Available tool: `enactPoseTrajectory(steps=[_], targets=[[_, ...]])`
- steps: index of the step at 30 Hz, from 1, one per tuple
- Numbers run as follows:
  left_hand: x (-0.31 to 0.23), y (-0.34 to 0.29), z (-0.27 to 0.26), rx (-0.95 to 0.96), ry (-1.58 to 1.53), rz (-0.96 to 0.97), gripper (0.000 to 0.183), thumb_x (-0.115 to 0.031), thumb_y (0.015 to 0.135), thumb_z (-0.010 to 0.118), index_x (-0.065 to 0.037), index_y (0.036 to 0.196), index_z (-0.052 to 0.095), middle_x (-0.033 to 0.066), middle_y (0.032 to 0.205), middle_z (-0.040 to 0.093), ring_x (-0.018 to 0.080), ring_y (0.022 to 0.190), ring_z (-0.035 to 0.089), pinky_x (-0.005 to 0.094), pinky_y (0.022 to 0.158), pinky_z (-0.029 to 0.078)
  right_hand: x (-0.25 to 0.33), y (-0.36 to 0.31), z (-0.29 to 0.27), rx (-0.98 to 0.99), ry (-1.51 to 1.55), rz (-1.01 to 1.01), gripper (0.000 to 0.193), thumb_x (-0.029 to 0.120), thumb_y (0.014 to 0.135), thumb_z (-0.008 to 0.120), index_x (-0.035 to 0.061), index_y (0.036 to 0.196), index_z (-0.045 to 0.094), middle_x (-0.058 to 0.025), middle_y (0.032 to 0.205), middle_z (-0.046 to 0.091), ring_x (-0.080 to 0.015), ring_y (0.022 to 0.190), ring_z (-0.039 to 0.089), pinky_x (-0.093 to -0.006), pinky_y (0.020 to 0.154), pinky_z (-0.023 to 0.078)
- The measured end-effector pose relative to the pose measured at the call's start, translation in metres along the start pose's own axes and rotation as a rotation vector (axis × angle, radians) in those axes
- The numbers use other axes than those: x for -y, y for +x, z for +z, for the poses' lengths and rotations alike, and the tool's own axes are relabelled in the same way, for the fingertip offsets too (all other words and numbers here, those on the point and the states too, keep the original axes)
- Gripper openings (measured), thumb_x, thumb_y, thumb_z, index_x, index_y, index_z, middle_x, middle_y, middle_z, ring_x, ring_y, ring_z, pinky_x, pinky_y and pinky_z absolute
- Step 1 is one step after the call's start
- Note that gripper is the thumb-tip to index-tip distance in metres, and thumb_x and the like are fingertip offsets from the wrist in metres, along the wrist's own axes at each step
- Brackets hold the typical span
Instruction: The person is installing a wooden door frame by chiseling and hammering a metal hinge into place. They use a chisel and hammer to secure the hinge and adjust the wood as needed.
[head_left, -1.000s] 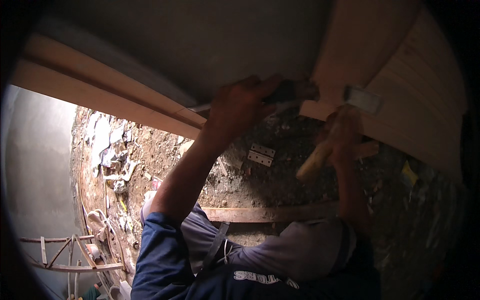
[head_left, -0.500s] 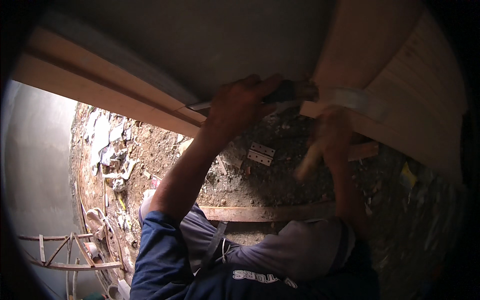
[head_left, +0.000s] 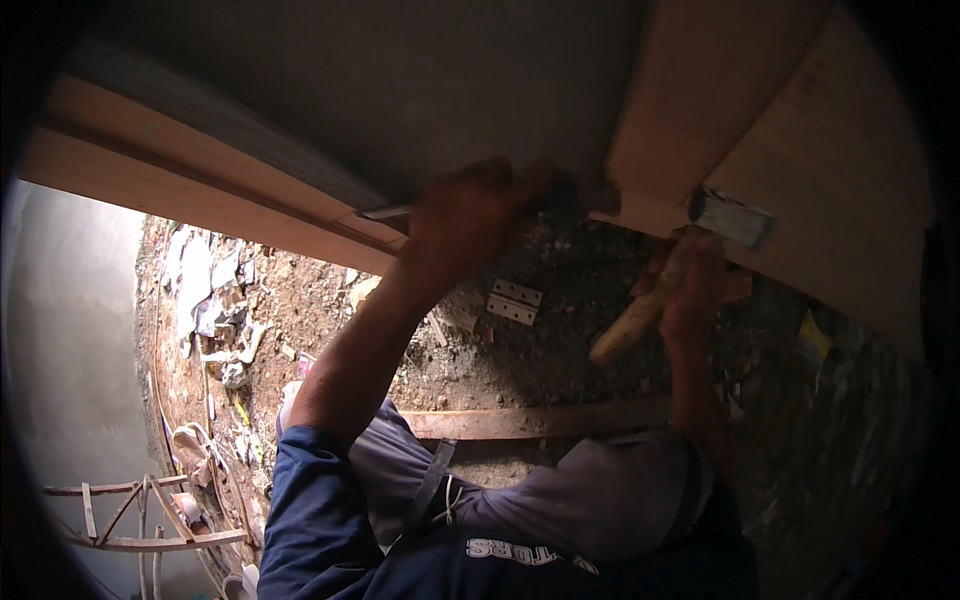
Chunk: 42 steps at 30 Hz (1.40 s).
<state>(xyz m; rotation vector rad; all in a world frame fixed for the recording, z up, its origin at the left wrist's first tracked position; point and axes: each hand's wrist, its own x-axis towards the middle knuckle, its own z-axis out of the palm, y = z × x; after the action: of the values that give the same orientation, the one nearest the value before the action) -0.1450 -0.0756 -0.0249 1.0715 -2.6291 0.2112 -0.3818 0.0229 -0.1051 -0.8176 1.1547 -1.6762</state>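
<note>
My left hand (head_left: pixel 465 215) is wrapped round a chisel with a dark handle (head_left: pixel 570 195). A thin metal blade (head_left: pixel 385 212) shows on the other side of that hand, against the edge of the wooden frame (head_left: pixel 330 225). My right hand (head_left: pixel 690 285) grips a hammer by its pale wooden handle (head_left: pixel 635 325). The hammer's metal head (head_left: pixel 735 220) is to the right of the chisel handle, apart from it. Deep shade hides part of my left fingers. On the ground between my forearms lies a metal hinge (head_left: pixel 515 302) with screw holes.
A large grey panel (head_left: pixel 480 80) spans the top, with a wide wooden board (head_left: pixel 800 170) at right. A wooden strip (head_left: pixel 540 422) lies across the dirt near my legs. Scraps (head_left: pixel 200 290) litter the left ground; a slatted wooden frame (head_left: pixel 150 545) stands by the grey wall (head_left: pixel 75 330).
The hammer has swung right, away from the chisel's handle end, and is less blurred. My left hand keeps its hold, nearly in the same place.
</note>
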Motion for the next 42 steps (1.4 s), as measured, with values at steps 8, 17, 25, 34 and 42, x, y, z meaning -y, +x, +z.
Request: enactPoseTrajectory(steps=[8, 17, 25, 34, 42], targets=[[0.003, 0.009, -0.003, -0.147, -0.156, -0.068, 0.058, -0.027, 0.075, 0.078, -0.023, 0.129, 0.058, 0.0084, 0.093, 0.066, 0.0281, 0.080, 0.069, 0.0398, 0.067, 0.058, 0.002, -0.005, -0.001, -0.029, 0.017, 0.005, 0.042, 0.046, 0.101, 0.043, 0.0050, 0.109, 0.049, -0.0083, 0.073, 0.054, -0.0192, 0.053, 0.056, -0.0337, 0.046, 0.050], [-0.003, 0.004, 0.005, -0.043, -0.207, -0.116, 0.061, -0.028, 0.074, 0.081, -0.025, 0.129, 0.056, 0.0075, 0.095, 0.066, 0.0298, 0.082, 0.070, 0.0414, 0.068, 0.059, 0.002, -0.010, -0.006, -0.007, 0.018, -0.004, 0.045, 0.050, 0.100, 0.045, 0.0060, 0.108, 0.049, -0.0092, 0.069, 0.054, -0.0199, 0.050, 0.055, -0.0341, 0.045, 0.049], [-0.003, 0.005, 0.007, -0.048, -0.212, -0.120, 0.062, -0.028, 0.073, 0.082, -0.025, 0.129, 0.056, 0.0077, 0.095, 0.065, 0.0299, 0.082, 0.070, 0.0420, 0.068, 0.058, 0.001, -0.009, -0.005, -0.020, 0.016, -0.013, 0.044, 0.049, 0.101, 0.043, 0.0067, 0.107, 0.049, -0.0089, 0.069, 0.054, -0.0203, 0.050, 0.055, -0.0334, 0.045, 0.048], [-0.003, 0.006, 0.010, -0.086, -0.237, -0.092, 0.061, -0.024, 0.072, 0.081, -0.022, 0.129, 0.058, 0.0082, 0.092, 0.066, 0.0277, 0.079, 0.070, 0.0398, 0.067, 0.058, -0.020, -0.006, -0.019, -0.160, -0.007, 0.010, 0.042, 0.048, 0.102, 0.040, 0.0074, 0.106, 0.051, -0.0074, 0.070, 0.054, -0.0205, 0.053, 0.056, -0.0360, 0.047, 0.049], [0.000, 0.001, 0.007, -0.062, -0.213, -0.087, 0.061, -0.030, 0.075, 0.079, -0.025, 0.132, 0.057, 0.0076, 0.092, 0.065, 0.0292, 0.080, 0.069, 0.0413, 0.068, 0.058, -0.013, 0.008, 0.020, -0.008, -0.032, 0.196, 0.033, 0.038, 0.101, 0.047, 0.0053, 0.104, 0.053, -0.0083, 0.077, 0.059, -0.0218, 0.055, 0.059, -0.0383, 0.049, 0.051]])
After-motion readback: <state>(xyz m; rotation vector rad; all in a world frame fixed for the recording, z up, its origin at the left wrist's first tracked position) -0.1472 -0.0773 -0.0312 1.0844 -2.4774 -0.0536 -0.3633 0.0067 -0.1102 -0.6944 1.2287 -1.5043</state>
